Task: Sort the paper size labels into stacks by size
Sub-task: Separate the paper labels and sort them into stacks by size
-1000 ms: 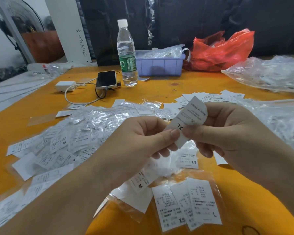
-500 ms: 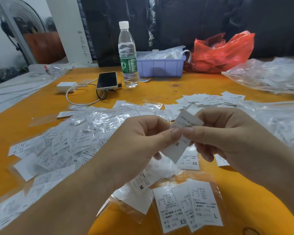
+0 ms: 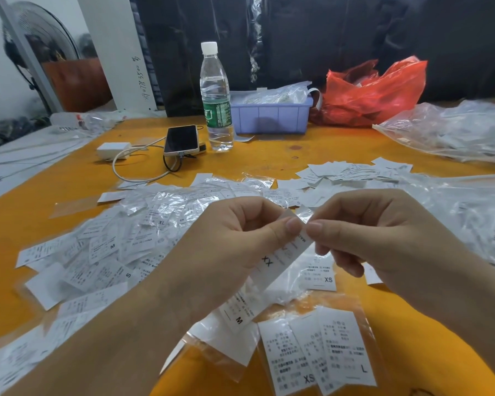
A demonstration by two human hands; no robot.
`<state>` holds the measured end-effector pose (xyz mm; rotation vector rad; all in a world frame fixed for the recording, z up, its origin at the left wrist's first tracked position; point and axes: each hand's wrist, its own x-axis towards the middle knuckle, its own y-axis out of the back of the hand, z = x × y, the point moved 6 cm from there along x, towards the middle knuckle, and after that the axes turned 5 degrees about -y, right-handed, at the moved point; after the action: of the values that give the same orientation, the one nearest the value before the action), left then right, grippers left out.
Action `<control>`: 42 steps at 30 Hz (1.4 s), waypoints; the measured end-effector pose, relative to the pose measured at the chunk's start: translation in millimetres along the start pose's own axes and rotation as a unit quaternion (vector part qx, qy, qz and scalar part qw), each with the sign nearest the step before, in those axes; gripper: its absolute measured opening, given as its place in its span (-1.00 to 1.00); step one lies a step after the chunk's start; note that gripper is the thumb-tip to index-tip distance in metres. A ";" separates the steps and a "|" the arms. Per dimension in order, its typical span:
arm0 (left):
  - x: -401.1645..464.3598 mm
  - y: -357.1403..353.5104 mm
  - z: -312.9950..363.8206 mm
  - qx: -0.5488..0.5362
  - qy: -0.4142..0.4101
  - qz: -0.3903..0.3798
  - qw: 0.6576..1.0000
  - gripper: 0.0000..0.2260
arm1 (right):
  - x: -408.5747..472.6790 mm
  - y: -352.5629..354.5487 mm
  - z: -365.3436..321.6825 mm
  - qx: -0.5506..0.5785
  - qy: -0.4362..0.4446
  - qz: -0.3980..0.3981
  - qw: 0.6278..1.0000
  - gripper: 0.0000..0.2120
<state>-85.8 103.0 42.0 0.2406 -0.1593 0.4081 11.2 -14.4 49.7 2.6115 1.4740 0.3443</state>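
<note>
Held label: a white paper label (image 3: 280,260) in the frame's centre, above the orange table (image 3: 269,155); it now hangs lower and tilts down-left, where a second ago it stood up above the hands.
Print: now shows "XX", partly covered; earlier "XL" was readable.
Left hand (image 3: 229,247): thumb and curled fingers pinch the label's upper end, as before.
Right hand (image 3: 363,238): thumb and forefinger pinch the same end, thumb tips nearly touching.
Loose pile (image 3: 112,244): bagged labels spread at centre left, unchanged.
Sorted bags: XS and L labels (image 3: 317,352) lower centre; a stack (image 3: 352,172) at upper right.
Background: bottle (image 3: 216,98), phone (image 3: 182,140).
</note>
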 end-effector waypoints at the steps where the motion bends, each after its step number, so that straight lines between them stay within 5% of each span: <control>1: -0.1 0.2 -0.1 0.002 -0.001 0.001 1.000 -0.79 | -0.4 0.0 -0.2 -0.014 0.004 -0.002 1.000 -0.87; 13: 0.0 5.2 1.6 0.025 -0.047 0.046 0.997 -0.88 | -7.3 -5.6 -4.3 -0.098 0.054 0.031 0.993 -0.76; 21: -2.6 5.3 10.4 0.073 -0.111 0.048 0.990 -0.91 | -3.1 -1.6 -0.9 0.001 0.018 0.013 1.000 -0.82; 25: -2.1 5.2 9.6 0.079 -0.118 0.043 0.989 -0.91 | -3.5 -5.6 -0.2 -0.035 0.006 -0.012 0.999 -0.88; 38: 1.0 8.1 1.5 0.053 -0.065 0.011 0.996 -0.88 | 0.5 0.3 4.6 -0.024 -0.021 0.018 0.999 -0.91; 42: 4.7 16.7 -8.9 0.144 -0.025 0.025 0.989 -0.83 | 1.0 5.1 12.4 -0.073 -0.028 0.071 0.994 -0.95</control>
<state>-87.4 121.9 37.7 0.5325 -0.1555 0.4749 19.1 -16.2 39.0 2.5915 1.2021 0.3743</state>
